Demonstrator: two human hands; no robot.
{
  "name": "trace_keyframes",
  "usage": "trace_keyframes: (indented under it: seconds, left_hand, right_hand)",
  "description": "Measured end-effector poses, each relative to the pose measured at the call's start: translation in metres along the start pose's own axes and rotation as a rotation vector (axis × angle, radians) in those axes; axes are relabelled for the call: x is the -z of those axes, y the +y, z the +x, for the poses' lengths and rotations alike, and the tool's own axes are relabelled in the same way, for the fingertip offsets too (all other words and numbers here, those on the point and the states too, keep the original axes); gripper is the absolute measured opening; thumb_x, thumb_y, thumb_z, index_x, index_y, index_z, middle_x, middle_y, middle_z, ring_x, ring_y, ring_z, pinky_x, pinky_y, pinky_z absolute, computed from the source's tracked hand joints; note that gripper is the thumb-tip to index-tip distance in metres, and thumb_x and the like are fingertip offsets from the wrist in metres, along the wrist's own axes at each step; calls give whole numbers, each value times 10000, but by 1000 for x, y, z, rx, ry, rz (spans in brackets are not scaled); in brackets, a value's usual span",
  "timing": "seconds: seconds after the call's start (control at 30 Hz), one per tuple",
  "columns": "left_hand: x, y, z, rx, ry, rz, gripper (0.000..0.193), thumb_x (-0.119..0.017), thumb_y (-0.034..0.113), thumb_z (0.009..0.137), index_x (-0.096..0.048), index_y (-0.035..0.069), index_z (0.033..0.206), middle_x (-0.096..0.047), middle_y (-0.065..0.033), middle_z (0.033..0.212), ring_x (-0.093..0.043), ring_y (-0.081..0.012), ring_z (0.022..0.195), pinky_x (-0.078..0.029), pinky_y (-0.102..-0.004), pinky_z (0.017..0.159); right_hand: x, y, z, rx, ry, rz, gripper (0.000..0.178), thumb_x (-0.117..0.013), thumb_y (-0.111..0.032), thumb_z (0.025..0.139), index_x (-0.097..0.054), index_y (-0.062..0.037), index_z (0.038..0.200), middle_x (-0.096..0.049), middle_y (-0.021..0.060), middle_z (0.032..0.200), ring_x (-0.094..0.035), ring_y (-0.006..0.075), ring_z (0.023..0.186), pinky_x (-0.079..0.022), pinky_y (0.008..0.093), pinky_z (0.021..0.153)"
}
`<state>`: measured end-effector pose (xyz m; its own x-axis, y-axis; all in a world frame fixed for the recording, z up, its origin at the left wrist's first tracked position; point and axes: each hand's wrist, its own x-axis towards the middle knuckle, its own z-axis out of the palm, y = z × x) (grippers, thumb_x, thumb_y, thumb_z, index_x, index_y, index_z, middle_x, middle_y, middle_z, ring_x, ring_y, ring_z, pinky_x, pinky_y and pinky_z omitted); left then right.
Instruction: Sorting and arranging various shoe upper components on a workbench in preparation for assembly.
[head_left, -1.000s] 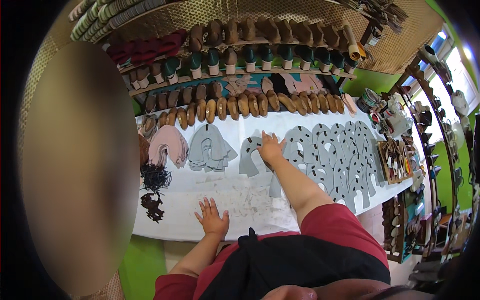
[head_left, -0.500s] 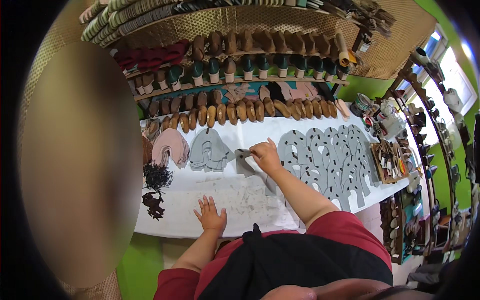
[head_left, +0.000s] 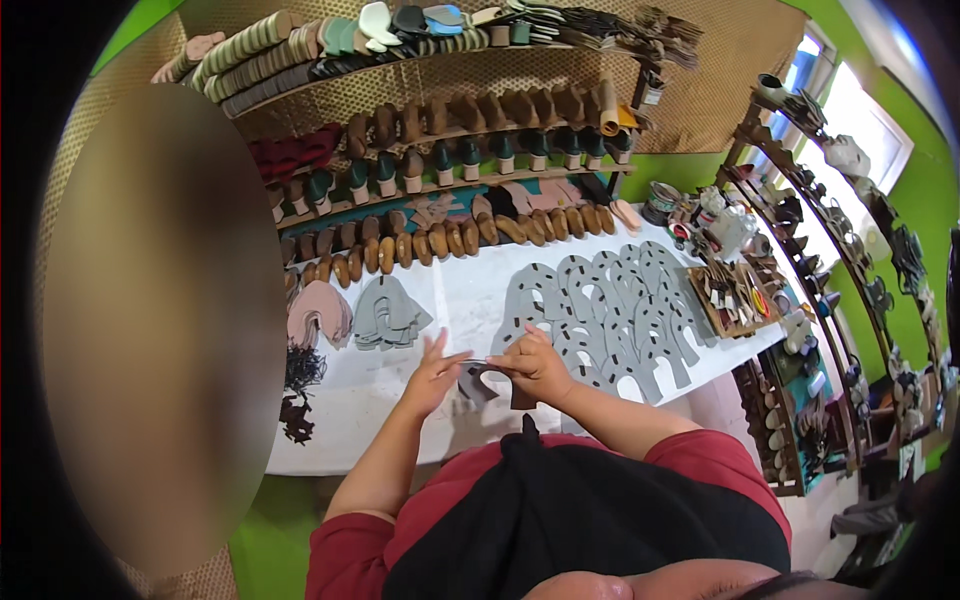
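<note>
Grey cut piece (head_left: 478,381) — held just above the white table (head_left: 350,400), between both hands, close in front of the body. Pinched at its right end by the right hand (head_left: 537,366), fingers curled shut over it and over a darker scrap just beneath. Touched at its left end by the left hand (head_left: 432,374), fingers together and fairly straight; whether clamped on the piece or only laid against it, impossible to tell.

Just beyond the right hand and spreading off to its right — a row of grey horseshoe-shaped pieces (head_left: 610,315), overlapping, flat on the table. Beyond the left hand, a small stack of grey pieces (head_left: 388,314), and farther left of that a pink stack (head_left: 318,314). Well left of the left hand, near the table edge, a dark tangle of cords (head_left: 296,395).

Farther out, past both stacks, a line of tan wooden soles (head_left: 440,240) along the back of the table, with shelves of heels (head_left: 470,150) rising behind. Far right of the right hand, a shallow tray of small parts (head_left: 735,295) and tins (head_left: 660,200) near it.
</note>
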<state>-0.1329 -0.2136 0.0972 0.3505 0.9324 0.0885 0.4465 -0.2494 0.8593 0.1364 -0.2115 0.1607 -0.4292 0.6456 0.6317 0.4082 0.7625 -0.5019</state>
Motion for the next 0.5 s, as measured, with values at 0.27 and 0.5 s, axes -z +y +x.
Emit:
trace_keyframes:
  seconds: [0.27, 0.5]
  left_hand:
    - [-43, 45, 18, 108, -291, -646, 653, -405, 604, 1003, -739, 63, 1151, -315, -79, 1611, -23, -346, 1533, -72, -483, 1215]
    - [-68, 25, 14, 6, -509, -472, 454, -531, 442, 1004, -749, 62, 1123, -365, -75, 1586, -58, -318, 1535, -101, -455, 1216]
  right_hand:
    - [19, 1, -49, -113, 79, 240, 401, -717, 53, 773, -762, -170, 1102, -625, 0, 787, -617, 184, 753, -465, 382, 854]
    - [17, 7, -88, -159, 55, 211, 390, -739, -16, 767, -764, -201, 1110, -594, 10, 756, -592, 215, 732, -458, 348, 772]
